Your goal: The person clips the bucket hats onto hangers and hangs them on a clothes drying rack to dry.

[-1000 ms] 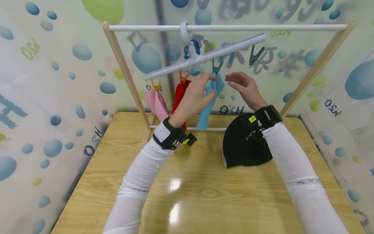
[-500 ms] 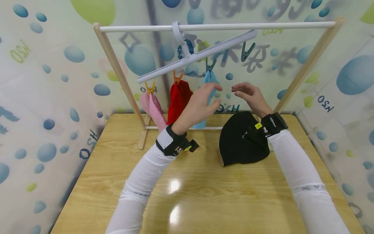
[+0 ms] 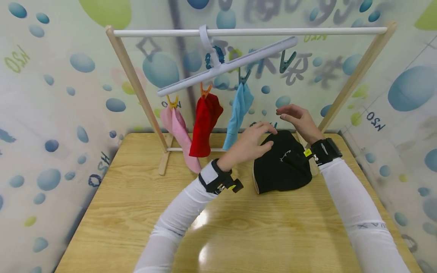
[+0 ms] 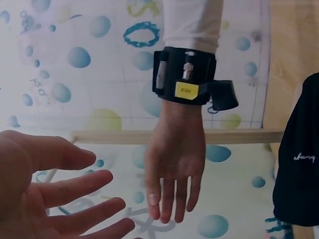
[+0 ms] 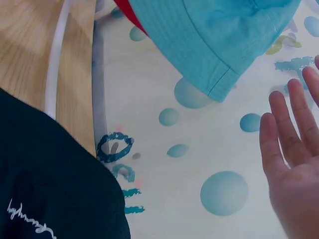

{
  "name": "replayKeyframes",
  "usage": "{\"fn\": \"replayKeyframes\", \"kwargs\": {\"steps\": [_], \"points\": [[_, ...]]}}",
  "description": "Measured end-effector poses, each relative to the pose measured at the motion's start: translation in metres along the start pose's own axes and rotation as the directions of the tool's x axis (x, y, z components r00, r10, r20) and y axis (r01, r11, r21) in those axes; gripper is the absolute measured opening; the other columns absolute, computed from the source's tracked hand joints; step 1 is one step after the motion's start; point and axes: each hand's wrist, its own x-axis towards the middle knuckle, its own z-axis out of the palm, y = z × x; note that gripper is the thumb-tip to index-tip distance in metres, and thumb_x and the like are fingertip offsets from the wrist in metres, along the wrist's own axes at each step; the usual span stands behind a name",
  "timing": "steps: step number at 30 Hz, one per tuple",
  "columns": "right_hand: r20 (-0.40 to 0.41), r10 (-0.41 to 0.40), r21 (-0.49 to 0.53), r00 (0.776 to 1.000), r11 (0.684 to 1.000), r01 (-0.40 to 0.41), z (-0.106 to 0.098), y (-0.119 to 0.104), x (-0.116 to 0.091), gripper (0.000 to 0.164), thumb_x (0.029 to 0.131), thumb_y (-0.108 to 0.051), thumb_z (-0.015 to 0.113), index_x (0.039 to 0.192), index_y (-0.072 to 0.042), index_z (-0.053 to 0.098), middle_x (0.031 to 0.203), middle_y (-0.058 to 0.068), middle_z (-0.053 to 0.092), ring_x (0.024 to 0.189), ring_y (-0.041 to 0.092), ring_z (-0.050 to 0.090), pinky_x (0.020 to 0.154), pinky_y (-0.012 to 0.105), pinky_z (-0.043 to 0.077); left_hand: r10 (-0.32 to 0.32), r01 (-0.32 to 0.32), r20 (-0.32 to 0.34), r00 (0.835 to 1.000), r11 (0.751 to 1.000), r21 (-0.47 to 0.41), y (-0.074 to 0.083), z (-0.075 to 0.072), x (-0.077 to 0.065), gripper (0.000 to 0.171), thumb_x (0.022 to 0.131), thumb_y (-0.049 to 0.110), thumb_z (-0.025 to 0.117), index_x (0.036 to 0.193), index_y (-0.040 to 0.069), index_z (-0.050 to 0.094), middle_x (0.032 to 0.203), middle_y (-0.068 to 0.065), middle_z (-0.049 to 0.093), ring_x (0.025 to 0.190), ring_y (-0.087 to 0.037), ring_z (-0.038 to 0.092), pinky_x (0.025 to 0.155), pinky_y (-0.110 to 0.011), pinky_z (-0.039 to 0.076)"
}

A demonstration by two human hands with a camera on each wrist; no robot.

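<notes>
A blue bucket hat (image 3: 239, 113) hangs folded from a green clip on a tilted white hanger (image 3: 222, 70). To its left hang a red cloth item (image 3: 205, 127) and a pink one (image 3: 182, 136), each from its own clip. A black hat (image 3: 276, 170) with white script lies on the table beneath them to the right. My left hand (image 3: 250, 144) is at the black hat's upper left, fingers spread and holding nothing. My right hand (image 3: 300, 121), empty with relaxed fingers, hovers above the hat's upper right; the right wrist view shows these fingers (image 5: 294, 129) extended.
A rack with wooden posts and a white top bar (image 3: 256, 32) stands at the back of the wooden table (image 3: 136, 212). Another green clip (image 3: 286, 61) hangs from the hanger's raised right end with nothing in it. Patterned walls enclose the table's back and sides.
My left hand has moved down and right, away from the blue bucket hat and toward the black hat. My right hand has lowered and shifted a little right. The view has turned slightly.
</notes>
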Motion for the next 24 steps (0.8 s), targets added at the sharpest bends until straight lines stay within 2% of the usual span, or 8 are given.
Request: {"fn": "replayKeyframes", "kwargs": {"steps": [4, 10, 18, 20, 24], "points": [[0.010, 0.030, -0.056, 0.999, 0.998, -0.030, -0.009, 0.007, -0.007, 0.030, 0.099, -0.011, 0.054, 0.125, 0.005, 0.055, 0.123, 0.010, 0.057, 0.113, 0.015, 0.052, 0.100, 0.028, 0.038, -0.023, 0.023, 0.054, 0.998, 1.000, -0.013, 0.000, 0.014, -0.002, 0.028, 0.094, 0.007, 0.059, 0.121, -0.001, 0.058, 0.125, -0.014, 0.056, 0.116, -0.025, 0.053, 0.099, -0.026, 0.037], [0.013, 0.046, -0.070, 0.999, 0.997, -0.045, -0.024, 0.007, -0.025, 0.030, 0.099, -0.011, 0.054, 0.124, 0.005, 0.056, 0.122, 0.009, 0.058, 0.113, 0.016, 0.052, 0.096, 0.024, 0.039, -0.038, 0.036, 0.146, 0.989, 0.999, 0.017, -0.008, 0.040, -0.005, 0.029, 0.095, 0.009, 0.059, 0.123, -0.001, 0.059, 0.123, -0.013, 0.059, 0.114, -0.023, 0.054, 0.097, -0.027, 0.039], [0.028, 0.081, -0.108, 0.996, 0.991, -0.078, -0.035, 0.007, -0.056, 0.027, 0.099, -0.009, 0.053, 0.123, 0.003, 0.058, 0.123, 0.009, 0.058, 0.113, 0.017, 0.052, 0.093, 0.022, 0.039, -0.051, 0.036, 0.281, 0.958, 0.998, 0.056, -0.024, 0.081, -0.014, 0.028, 0.095, 0.011, 0.059, 0.122, 0.003, 0.060, 0.122, -0.009, 0.061, 0.112, -0.020, 0.056, 0.093, -0.023, 0.040], [0.039, 0.086, -0.110, 0.996, 0.991, -0.081, -0.037, 0.007, -0.063, 0.027, 0.099, -0.008, 0.053, 0.123, 0.003, 0.058, 0.123, 0.009, 0.057, 0.113, 0.016, 0.052, 0.093, 0.022, 0.039, -0.051, 0.043, 0.296, 0.954, 0.999, 0.033, -0.028, 0.092, -0.017, 0.027, 0.095, 0.010, 0.060, 0.121, 0.003, 0.061, 0.121, -0.009, 0.062, 0.108, -0.019, 0.058, 0.090, -0.022, 0.042], [0.034, 0.091, -0.118, 0.995, 0.989, -0.086, -0.042, 0.005, -0.076, 0.026, 0.098, -0.007, 0.054, 0.124, -0.001, 0.059, 0.125, 0.010, 0.056, 0.112, 0.012, 0.053, 0.093, 0.021, 0.040, -0.042, 0.049, 0.288, 0.957, 0.999, -0.018, -0.035, 0.114, -0.024, 0.024, 0.093, 0.008, 0.062, 0.117, 0.004, 0.064, 0.116, -0.007, 0.066, 0.105, -0.018, 0.060, 0.087, -0.019, 0.042]]}}
